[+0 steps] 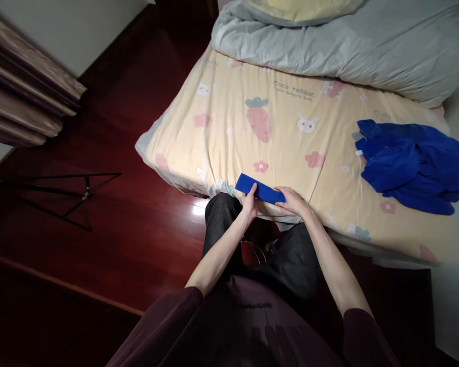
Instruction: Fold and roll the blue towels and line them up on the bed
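Evidently you are facing bed (222,145), working at its near edge. Crumpled blue cloth (413,165) is lying well apart, off to your right. Flat blue strip (266,193), seemingly folded fabric, is spanning between your hands over bed's near edge; whether it is touching bed, cannot tell. Left hand (249,201) is pinching strip left of its middle; right hand (289,200) is gripping its right end. For good handling, you should probably be keeping both grips even, strip flat, layers aligned, pressing lightly without creasing.
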Action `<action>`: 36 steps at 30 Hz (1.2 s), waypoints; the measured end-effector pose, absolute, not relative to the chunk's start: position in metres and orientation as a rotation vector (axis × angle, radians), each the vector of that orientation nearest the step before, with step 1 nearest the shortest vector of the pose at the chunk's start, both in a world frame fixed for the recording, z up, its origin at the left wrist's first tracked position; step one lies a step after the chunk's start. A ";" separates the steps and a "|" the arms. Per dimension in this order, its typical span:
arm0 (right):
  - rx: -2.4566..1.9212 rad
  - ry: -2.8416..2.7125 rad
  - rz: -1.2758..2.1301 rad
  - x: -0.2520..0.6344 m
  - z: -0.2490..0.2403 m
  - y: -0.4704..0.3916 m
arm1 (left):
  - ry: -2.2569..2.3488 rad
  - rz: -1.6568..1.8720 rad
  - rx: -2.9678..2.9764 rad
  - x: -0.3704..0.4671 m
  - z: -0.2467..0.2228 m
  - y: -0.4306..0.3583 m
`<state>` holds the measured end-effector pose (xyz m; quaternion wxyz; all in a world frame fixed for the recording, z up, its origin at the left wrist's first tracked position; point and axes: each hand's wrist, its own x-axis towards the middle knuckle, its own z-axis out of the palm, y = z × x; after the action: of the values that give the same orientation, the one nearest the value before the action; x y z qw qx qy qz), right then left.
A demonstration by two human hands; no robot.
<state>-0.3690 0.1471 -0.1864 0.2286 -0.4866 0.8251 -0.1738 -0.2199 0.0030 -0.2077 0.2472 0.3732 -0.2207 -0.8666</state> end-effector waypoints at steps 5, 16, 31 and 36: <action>-1.218 2.252 -0.522 -0.372 -0.174 0.133 | -0.408 -2.365 1.009 -0.226 -0.185 -0.014; -1.100 1.996 -0.938 -0.330 -0.135 -0.029 | -1.231 -2.308 0.338 -0.202 -0.081 -0.181; -1.099 1.874 -1.301 -0.260 -0.153 -0.293 | -1.670 -1.410 0.625 -0.178 -0.092 -0.437; -1.077 1.897 -1.270 -0.242 -0.180 -0.329 | -1.608 -1.359 0.694 -0.162 -0.121 -0.478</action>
<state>-0.2424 -0.3291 -0.1804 0.3038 -0.4065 0.7160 -0.4794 -0.1620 -0.4785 -0.1212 0.4461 0.2801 -0.6492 -0.5487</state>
